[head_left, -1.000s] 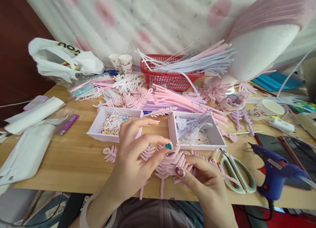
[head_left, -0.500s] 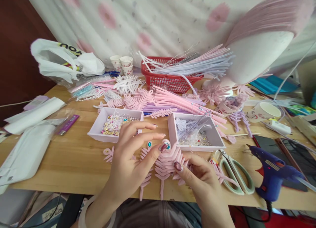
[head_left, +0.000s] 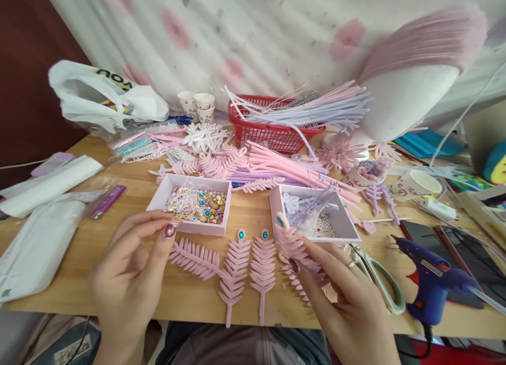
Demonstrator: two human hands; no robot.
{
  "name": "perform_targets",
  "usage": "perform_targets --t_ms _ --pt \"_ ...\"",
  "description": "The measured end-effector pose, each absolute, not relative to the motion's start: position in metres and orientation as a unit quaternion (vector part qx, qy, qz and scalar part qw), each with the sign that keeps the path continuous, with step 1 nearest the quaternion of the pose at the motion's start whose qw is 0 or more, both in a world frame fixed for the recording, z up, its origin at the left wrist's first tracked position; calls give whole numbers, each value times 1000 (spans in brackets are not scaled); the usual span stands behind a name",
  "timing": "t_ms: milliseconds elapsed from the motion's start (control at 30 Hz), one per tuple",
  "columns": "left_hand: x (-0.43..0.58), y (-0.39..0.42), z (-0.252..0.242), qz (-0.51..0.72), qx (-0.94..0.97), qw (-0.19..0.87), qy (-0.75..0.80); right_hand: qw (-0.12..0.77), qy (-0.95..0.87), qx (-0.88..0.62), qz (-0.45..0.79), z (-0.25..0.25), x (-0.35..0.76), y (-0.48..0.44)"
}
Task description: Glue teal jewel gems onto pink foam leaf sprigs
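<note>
My right hand [head_left: 348, 301] pinches a pink foam leaf [head_left: 294, 243] tipped with a teal gem, holding it tilted above the table beside the right white tray [head_left: 351, 233]. My left hand [head_left: 126, 275] hovers at the lower left with fingers loosely curled and apart, nothing in it. Between the hands, two gem-tipped pink leaves [head_left: 249, 265] lie flat side by side, and a plain pink leaf [head_left: 193, 257] lies to their left. The left white tray [head_left: 158, 199] holds gems and thread.
Scissors [head_left: 379, 280] and a blue glue gun [head_left: 435, 278] lie at the right front. A red basket [head_left: 272, 130] of pink and white strips, paper cups [head_left: 200, 104], a white plastic bag [head_left: 103, 96] and more pink leaves fill the back.
My left hand has pulled away to the left, off the leaves. My right hand has lifted one gem-tipped leaf to the right. Two decorated leaves now lie uncovered on the table.
</note>
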State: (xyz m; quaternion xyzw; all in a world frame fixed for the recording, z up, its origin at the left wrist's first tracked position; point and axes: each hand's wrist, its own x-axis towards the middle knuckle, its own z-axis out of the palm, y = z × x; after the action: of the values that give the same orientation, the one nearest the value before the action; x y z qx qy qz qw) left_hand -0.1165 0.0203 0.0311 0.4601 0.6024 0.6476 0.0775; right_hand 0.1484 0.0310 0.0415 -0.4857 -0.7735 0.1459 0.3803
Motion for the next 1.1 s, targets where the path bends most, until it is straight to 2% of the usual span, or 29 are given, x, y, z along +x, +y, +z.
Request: perform_targets --t_ms 133,300,633,800,1000,1100 --pt "-123 11 18 630 452 96 624 314 -775 -548 30 50 122 32" --pt "-135 4 12 629 465 80 618 275 -816 -503 -76 46 87 45" --pt "-145 5 22 610 507 49 607 149 -853 -482 -133 24 61 59" --pt "-151 10 20 563 562 59 603 219 -853 -472 -50 31 57 53" --pt "-156 24 19 490 637 44 593 343 -838 -400 145 44 78 41" --pt "-155 33 37 458 694 1 556 382 -824 -389 158 41 95 37"
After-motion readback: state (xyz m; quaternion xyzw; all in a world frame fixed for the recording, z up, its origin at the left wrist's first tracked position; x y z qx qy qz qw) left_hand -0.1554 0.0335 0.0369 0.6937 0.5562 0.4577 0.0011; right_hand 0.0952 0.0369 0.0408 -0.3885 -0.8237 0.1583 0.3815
